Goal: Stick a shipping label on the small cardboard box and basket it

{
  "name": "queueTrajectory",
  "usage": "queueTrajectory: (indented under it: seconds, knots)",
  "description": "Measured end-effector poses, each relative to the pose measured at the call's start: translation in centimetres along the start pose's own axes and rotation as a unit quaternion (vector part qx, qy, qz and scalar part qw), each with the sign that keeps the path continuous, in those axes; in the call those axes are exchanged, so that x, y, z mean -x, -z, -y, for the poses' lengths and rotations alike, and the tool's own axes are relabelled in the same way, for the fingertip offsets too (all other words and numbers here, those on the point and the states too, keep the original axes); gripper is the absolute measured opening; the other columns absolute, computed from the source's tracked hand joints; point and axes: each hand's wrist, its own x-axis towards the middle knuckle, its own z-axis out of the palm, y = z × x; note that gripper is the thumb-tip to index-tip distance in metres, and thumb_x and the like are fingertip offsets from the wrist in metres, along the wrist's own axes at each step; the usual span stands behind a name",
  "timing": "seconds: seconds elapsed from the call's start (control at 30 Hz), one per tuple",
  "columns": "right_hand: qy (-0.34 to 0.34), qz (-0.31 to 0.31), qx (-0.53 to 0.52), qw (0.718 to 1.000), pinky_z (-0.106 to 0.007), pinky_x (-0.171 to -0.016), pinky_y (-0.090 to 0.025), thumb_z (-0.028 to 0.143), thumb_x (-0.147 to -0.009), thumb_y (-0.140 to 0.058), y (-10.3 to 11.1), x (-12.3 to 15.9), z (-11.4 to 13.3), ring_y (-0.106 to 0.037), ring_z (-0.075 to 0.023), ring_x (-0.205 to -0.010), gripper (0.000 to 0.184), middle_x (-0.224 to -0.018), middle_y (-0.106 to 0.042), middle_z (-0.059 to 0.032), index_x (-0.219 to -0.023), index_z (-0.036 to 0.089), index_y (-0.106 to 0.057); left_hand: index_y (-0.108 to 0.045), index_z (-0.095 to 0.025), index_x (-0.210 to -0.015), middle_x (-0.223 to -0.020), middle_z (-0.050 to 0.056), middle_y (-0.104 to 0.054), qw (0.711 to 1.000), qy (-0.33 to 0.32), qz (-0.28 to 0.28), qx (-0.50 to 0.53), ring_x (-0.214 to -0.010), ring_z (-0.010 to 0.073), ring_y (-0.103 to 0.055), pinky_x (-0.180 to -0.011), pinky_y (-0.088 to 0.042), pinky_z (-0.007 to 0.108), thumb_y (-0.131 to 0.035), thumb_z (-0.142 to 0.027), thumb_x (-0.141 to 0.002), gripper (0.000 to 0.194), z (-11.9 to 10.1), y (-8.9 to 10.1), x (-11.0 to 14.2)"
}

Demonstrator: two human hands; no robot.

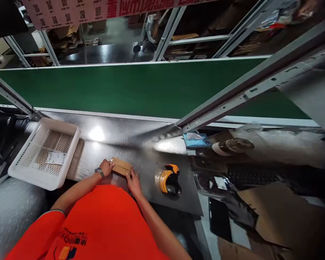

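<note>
Both hands rest on a small cardboard box (121, 166) lying flat on the steel bench (141, 141), close to the person's body. The left hand (106, 167), a watch on its wrist, presses the box's left end; the right hand (133, 182) holds its right end, fingers apparently curled over the edge. An orange tape dispenser (169, 179) sits just right of the right hand. A white plastic basket (29, 169) with a paper slip inside lies left of the left hand.

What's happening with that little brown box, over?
Left hand and right hand both pressing the small flat brown cardboard box on the shiny steel table. Orange-and-black tape dispenser sits apart, right. Nothing blocking.
</note>
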Motion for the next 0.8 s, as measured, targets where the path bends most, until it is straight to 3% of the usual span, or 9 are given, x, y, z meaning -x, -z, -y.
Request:
queueTrajectory:
  seconds: [0.13,0.23,0.33,0.4,0.53,0.63,0.73,0.8]
  knots:
    - [0.035,-0.037,0.031,0.998,-0.065,-0.129,-0.051,0.073,-0.101,-0.044,0.9,0.5,0.7,-0.062,-0.0479,-0.151,0.091,-0.156,-0.067,-0.0332,-0.164,0.008,-0.059,-0.085,-0.009,-0.128,-0.129,0.028,-0.083,1.000,-0.012,0.019,0.005,-0.121,0.0372,-0.081,-0.105,-0.062,0.042,-0.059,-0.039,-0.116,0.042,0.0,1.4,0.5]
    - [0.115,-0.052,0.051,0.991,-0.067,-0.141,-0.035,0.070,-0.106,-0.043,0.6,0.8,2.2,-0.039,-0.0492,-0.174,0.091,-0.183,-0.043,-0.0359,-0.171,0.007,-0.049,-0.078,-0.003,-0.146,-0.136,0.033,-0.081,0.999,-0.035,0.000,0.029,-0.121,0.0402,-0.083,-0.105,-0.063,0.046,-0.067,-0.038,-0.113,0.049,0.1,3.4,1.4]
    - [0.225,-0.039,0.109,0.968,-0.074,-0.146,-0.023,0.068,-0.111,-0.040,-0.8,0.6,3.9,-0.020,-0.0475,-0.184,0.087,-0.193,-0.030,-0.0319,-0.175,0.011,-0.048,-0.074,-0.009,-0.157,-0.142,0.027,-0.081,0.994,-0.078,-0.050,0.062,-0.125,0.0344,-0.081,-0.114,-0.061,0.043,-0.071,-0.029,-0.112,0.050,0.7,6.8,2.7]
    - [0.271,-0.006,0.168,0.948,-0.085,-0.143,-0.017,0.072,-0.112,-0.035,-1.9,0.2,4.6,-0.020,-0.0520,-0.183,0.090,-0.192,-0.033,-0.0337,-0.174,0.010,-0.051,-0.077,-0.015,-0.155,-0.140,0.021,-0.082,0.988,-0.094,-0.099,0.078,-0.121,0.0287,-0.080,-0.116,-0.059,0.041,-0.066,-0.025,-0.115,0.042,2.0,10.1,3.6]
    - [0.295,0.040,0.231,0.926,-0.090,-0.141,-0.007,0.080,-0.111,-0.022,-3.5,-0.9,4.3,-0.024,-0.0557,-0.182,0.097,-0.189,-0.040,-0.0338,-0.174,0.016,-0.059,-0.077,-0.015,-0.151,-0.143,0.019,-0.080,0.974,-0.056,-0.208,0.066,-0.126,0.0260,-0.075,-0.120,-0.055,0.040,-0.053,-0.020,-0.119,0.040,7.7,17.7,6.0]
    - [0.296,0.033,0.250,0.921,-0.089,-0.141,-0.012,0.078,-0.111,-0.015,-3.7,-1.4,3.7,-0.026,-0.0559,-0.182,0.097,-0.188,-0.043,-0.0317,-0.174,0.020,-0.061,-0.081,-0.016,-0.141,-0.139,0.017,-0.080,0.974,0.016,-0.226,0.031,-0.130,0.0271,-0.072,-0.123,-0.053,0.040,-0.060,-0.013,-0.113,0.035,14.0,22.4,8.0]
    - [0.296,0.032,0.285,0.911,-0.093,-0.138,-0.017,0.070,-0.114,-0.019,-3.6,-1.4,4.1,-0.031,-0.0564,-0.180,0.088,-0.188,-0.044,-0.0311,-0.171,0.021,-0.064,-0.086,-0.015,-0.116,-0.121,0.012,-0.081,0.980,0.061,-0.191,0.003,-0.122,0.0256,-0.071,-0.122,-0.052,0.038,-0.080,-0.003,-0.094,0.025,19.7,24.7,9.6]
    - [0.298,0.022,0.317,0.900,-0.096,-0.135,-0.019,0.059,-0.115,-0.025,-3.6,-1.0,4.8,-0.030,-0.0572,-0.180,0.079,-0.188,-0.042,-0.0332,-0.171,0.019,-0.064,-0.084,-0.013,-0.106,-0.118,0.011,-0.081,0.982,0.078,-0.172,-0.013,-0.124,0.0272,-0.070,-0.123,-0.051,0.038,-0.091,0.002,-0.076,0.034,22.3,25.2,10.2]
